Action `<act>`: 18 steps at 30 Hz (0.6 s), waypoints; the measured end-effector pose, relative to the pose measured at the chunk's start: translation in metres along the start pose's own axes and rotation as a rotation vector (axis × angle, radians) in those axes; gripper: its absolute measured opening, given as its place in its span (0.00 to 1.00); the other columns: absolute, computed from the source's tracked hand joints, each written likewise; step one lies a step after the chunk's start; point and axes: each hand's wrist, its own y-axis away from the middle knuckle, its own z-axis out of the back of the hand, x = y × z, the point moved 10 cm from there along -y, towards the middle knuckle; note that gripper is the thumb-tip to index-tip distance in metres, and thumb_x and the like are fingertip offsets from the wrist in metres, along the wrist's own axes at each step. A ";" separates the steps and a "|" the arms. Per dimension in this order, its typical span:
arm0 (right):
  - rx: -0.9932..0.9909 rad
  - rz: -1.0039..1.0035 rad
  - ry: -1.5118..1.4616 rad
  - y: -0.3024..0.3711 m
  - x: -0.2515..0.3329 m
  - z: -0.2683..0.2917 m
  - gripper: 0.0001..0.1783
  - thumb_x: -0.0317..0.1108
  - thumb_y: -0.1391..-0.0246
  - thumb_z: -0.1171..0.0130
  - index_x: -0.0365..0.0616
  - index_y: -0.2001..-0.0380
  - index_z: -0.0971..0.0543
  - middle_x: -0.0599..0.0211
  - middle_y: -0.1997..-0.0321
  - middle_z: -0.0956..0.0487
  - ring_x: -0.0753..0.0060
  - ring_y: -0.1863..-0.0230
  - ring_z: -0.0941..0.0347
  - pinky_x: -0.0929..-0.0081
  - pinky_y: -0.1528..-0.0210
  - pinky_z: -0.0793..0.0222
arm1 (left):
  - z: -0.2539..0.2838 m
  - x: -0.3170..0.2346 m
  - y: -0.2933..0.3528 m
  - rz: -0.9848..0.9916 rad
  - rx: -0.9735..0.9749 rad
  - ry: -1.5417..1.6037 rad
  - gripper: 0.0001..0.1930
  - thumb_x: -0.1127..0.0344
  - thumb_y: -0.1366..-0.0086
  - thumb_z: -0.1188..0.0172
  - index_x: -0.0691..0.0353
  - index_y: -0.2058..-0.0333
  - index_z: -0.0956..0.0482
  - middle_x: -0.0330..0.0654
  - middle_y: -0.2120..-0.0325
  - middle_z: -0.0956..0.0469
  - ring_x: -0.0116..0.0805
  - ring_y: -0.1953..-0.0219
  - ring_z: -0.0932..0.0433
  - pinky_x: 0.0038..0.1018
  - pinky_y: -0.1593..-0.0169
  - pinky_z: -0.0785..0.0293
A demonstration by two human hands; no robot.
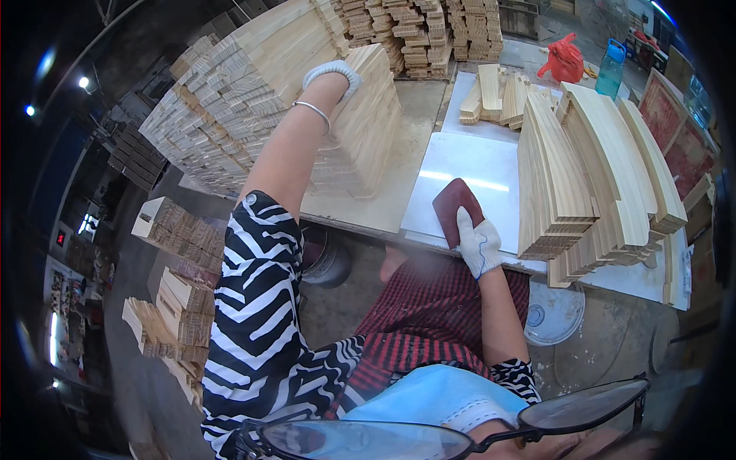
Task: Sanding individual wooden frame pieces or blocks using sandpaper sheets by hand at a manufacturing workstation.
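My right hand (478, 244), in a white knit glove, grips a folded piece of reddish-brown sandpaper (454, 208) near the front edge of a white board (491, 157) on the table. My left arm is stretched far forward. My left hand (337, 75), also gloved, is at the top of a tall stack of pale wooden boards (354, 142); its fingers are hidden behind the glove's back and cuff. Right of the sandpaper, curved wooden slats (552, 172) are piled side by side, with more curved slats (613, 165) beyond them.
Short wood pieces (492, 96), a red plastic bag (563, 60) and a blue-green bottle (610, 69) are at the back right. A large wood stack (222, 100) rises at the left. Below the table are a dark bucket (326, 257) and a white lid-like disc (556, 313).
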 end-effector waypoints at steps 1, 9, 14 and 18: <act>-0.005 0.000 0.026 0.000 0.000 0.002 0.23 0.47 0.36 0.47 0.39 0.48 0.24 0.52 0.55 0.18 0.56 0.52 0.22 0.67 0.47 0.31 | 0.001 -0.005 0.003 -0.013 -0.001 -0.027 0.21 0.57 0.40 0.42 0.54 0.49 0.19 0.45 0.46 0.22 0.48 0.43 0.24 0.47 0.44 0.28; 0.049 0.029 0.230 -0.001 0.028 -0.003 0.26 0.51 0.39 0.46 0.40 0.49 0.23 0.45 0.55 0.20 0.44 0.50 0.24 0.59 0.46 0.30 | 0.066 -0.114 0.123 -0.382 -0.341 -0.134 0.37 0.45 0.37 0.45 0.53 0.33 0.41 0.50 0.41 0.29 0.51 0.42 0.26 0.44 0.43 0.28; 0.036 -0.007 0.189 0.000 0.021 0.006 0.26 0.51 0.39 0.47 0.37 0.52 0.22 0.42 0.55 0.20 0.42 0.51 0.24 0.58 0.48 0.29 | 0.083 -0.270 0.274 -1.330 -0.474 0.107 0.35 0.54 0.40 0.40 0.48 0.34 0.39 0.51 0.43 0.28 0.52 0.43 0.27 0.39 0.42 0.28; 0.015 -0.003 0.236 -0.006 0.007 0.005 0.29 0.53 0.39 0.48 0.34 0.54 0.23 0.40 0.56 0.20 0.42 0.51 0.24 0.58 0.48 0.29 | 0.067 -0.360 0.340 -1.652 -0.605 -0.161 0.40 0.68 0.43 0.39 0.41 0.32 0.44 0.47 0.44 0.27 0.49 0.45 0.25 0.40 0.45 0.26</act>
